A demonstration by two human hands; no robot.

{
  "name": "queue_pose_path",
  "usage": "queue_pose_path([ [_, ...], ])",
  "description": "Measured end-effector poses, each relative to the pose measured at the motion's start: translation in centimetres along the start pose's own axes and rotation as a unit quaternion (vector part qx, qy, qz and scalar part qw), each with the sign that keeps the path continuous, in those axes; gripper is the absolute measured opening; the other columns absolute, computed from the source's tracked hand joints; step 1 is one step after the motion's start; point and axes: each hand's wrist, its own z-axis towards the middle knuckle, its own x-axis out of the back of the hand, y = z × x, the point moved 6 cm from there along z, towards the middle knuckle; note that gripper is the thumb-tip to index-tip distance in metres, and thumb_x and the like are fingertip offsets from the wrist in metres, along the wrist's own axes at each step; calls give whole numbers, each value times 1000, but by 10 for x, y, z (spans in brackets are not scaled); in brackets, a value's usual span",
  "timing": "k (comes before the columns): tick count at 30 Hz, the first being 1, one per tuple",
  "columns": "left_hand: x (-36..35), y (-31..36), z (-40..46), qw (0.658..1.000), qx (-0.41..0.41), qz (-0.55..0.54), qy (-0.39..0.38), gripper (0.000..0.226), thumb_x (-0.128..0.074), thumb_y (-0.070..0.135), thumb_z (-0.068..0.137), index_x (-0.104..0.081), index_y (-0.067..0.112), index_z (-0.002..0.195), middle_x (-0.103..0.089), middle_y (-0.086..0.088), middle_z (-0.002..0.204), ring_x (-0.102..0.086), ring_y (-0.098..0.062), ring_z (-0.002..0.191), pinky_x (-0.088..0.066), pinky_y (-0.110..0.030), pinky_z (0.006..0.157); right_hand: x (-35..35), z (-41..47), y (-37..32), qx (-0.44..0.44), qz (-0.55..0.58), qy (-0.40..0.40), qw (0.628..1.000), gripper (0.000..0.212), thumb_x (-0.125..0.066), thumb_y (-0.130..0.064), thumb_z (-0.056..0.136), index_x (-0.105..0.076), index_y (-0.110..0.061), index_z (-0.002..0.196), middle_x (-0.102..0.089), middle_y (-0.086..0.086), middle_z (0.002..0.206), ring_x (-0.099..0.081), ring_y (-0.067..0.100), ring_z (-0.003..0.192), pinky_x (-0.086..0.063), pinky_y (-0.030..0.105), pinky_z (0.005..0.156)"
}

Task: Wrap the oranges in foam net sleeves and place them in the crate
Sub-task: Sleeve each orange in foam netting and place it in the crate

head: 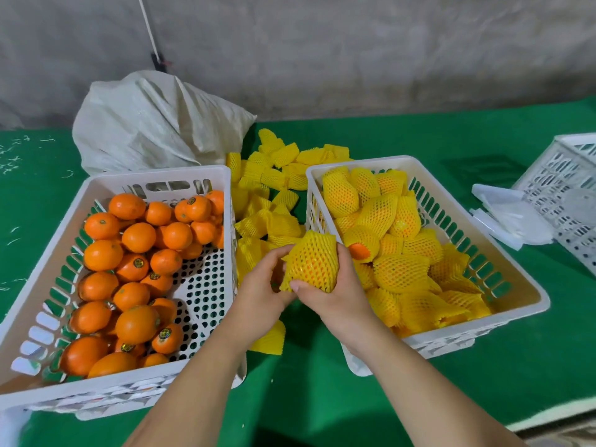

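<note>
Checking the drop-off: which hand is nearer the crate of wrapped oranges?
Right. The right hand, gripping the sleeved orange, sits beside that crate's near-left corner; the left hand holds the orange's other side, farther from that crate.

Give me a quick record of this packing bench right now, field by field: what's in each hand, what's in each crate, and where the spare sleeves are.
left hand: grips the sleeved orange from its left side
right hand: grips the same orange, thumb on the net
sleeved orange: held between the two crates, net over it
left crate: bare oranges
right crate: wrapped oranges
spare sleeves: loose pile between and behind the crates
sack: behind left crate
</note>
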Motion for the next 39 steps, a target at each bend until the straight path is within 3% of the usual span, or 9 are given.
queue_pose_path([
  [3,2,-1,-2,1000,4,0,2,51,-69,7,99,-57,43,132,-71,11,93,-63,-3,76,-50,-14,70,29,6,-3,6,0,69,998,97,-85,-31,81,-20,-51,150,-44,-20,138,-49,-7,119,-44,7,84],
  [9,6,-10,1,998,33,-55,24,35,-65,19,104,-59,33,136,-69,7,93,-64,-21,82,-53,-35,80,167,28,-26,-11,-198,273,941,100,-86,-31,82,-20,-29,157,-35,6,153,-42,24,132,-41,54,113],
  [12,1,-15,2,998,42,-50,9,29,-64,23,104,-62,37,129,-67,7,101,-61,-32,86,-53,-44,77,213,26,-13,-95,-383,274,877,66,-71,-53,88,-46,-28,144,-49,11,140,-46,38,123,-38,55,107],
  [15,-5,-18,3,999,38,-23,-2,27,-65,27,104,-62,41,127,-67,8,103,-59,-29,80,-51,-29,68,219,19,2,-94,-371,282,880,36,-62,-43,95,-59,-25,127,-67,4,120,-57,33,110,-43,48,99],
  [21,4,-14,6,997,38,-40,53,24,-63,29,105,-66,48,120,-68,5,98,-61,-21,78,-52,-32,70,122,17,5,52,-409,157,897,41,-65,-32,95,-61,-21,135,-54,7,140,-46,31,130,-42,47,106],
  [28,52,-7,9,949,55,-244,194,19,-59,16,105,-71,21,120,-71,4,94,-64,-12,76,-57,-28,71,6,30,23,115,-659,-80,739,50,-57,-49,93,-51,-33,140,4,12,170,-4,43,149,-9,56,121],
  [32,115,-25,9,984,18,88,155,22,-57,20,108,-70,34,121,-72,11,102,-67,-4,84,-53,-21,70,-51,25,40,136,-618,-230,739,24,-58,-36,96,-70,-33,116,26,15,166,19,39,154,7,56,124],
  [35,143,-73,12,915,143,372,-60,47,-61,23,106,-48,21,151,-61,-6,140,-63,-22,121,-50,-30,90,-93,1,85,35,-577,-432,692,39,-56,-38,100,-63,-37,138,19,18,168,24,38,153,8,54,124],
  [39,161,-136,-28,706,330,579,-239,87,-63,48,100,-11,30,167,-10,-11,174,-26,-45,152,-29,-55,123,-109,-1,129,-28,-606,-474,638,72,-56,-44,100,-21,-34,162,18,12,170,18,41,154,2,55,126],
])
